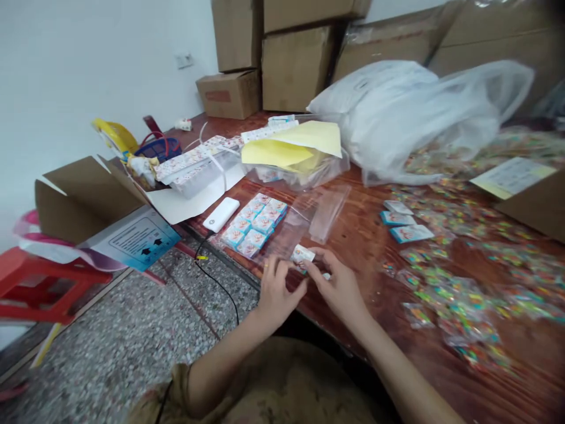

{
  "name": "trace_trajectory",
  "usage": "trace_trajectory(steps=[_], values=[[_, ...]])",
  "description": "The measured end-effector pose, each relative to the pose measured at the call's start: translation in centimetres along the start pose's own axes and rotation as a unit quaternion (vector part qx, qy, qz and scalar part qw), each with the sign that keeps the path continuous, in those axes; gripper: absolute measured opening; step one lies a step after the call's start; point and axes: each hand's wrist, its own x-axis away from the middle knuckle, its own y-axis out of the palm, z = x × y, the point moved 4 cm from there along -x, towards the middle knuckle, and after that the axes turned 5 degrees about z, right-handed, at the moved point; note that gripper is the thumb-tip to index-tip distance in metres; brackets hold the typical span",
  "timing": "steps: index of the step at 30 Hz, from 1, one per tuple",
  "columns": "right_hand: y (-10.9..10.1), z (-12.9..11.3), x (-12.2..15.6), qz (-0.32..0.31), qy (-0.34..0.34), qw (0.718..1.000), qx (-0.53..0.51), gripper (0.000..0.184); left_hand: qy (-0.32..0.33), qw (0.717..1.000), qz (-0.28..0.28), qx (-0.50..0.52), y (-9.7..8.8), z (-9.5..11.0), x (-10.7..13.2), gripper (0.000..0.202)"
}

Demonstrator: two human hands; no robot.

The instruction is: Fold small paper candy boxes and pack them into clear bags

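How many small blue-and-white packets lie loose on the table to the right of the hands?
3, in a cluster on the wooden table: the top packet, the middle packet and the nearest packet. More may be hidden among the blurred colourful wrappers.

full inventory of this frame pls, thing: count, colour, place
small packet: 1, white with print, held between both hands at the table edge
packets in clear bag: about ten, blue and white, left of the hands
power bank: 1, white, table's near left corner
loose packets: 3, blue and white, table centre right
small sweets: many, multicoloured, scattered on the right, blurred
yellow sheets: 2, yellow, on a clear bag, table centre back
large plastic bag: 1, white, table back right
cardboard boxes: several, brown, stacked behind
open carton: 1, brown, left of the table
stool: 1, red, floor far left
table: 1, dark red-brown
left hand: grip on the small packet
right hand: grip on the small packet
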Motion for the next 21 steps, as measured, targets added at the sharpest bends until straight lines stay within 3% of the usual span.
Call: trace_trajectory(steps=[2, 5, 8, 11, 16, 21], values=[[0.7, -0.4, -1.4, 0.025, -0.075, 0.989, 0.125, 0.027, -0.001, 0.999, 0.027, -0.019, -1.3, -1.3, -0.1, 0.027], [3.1, -1.0, -2.7, 0.004, -0.2, 0.927, 0.318, 0.02, -0.029, 0.992, 0.077, -0.098, -2.5, -3.4, -0.1, 0.025], [5.4, -0.5, -3.3, -0.06, -0.232, 0.887, 0.396, 0.014, -0.079, 0.976, 0.075, -0.189, -2.5, -5.5, -0.4, 0.029], [6.3, 0.3, -3.4, -0.116, -0.228, 0.89, 0.377, 0.016, -0.121, 0.964, 0.049, -0.233, -2.1, -7.2, -0.8, 0.031], [6.0, 1.4, -3.6, -0.198, -0.217, 0.905, 0.308, 0.016, -0.144, 0.96, 0.025, -0.24, -1.7, -8.4, -1.2, 0.023], [5.2, 0.7, -4.6, -0.164, -0.179, 0.942, 0.232, 0.016, -0.147, 0.962, 0.058, -0.222, -2.0, -8.2, -1.0, 0.008]])
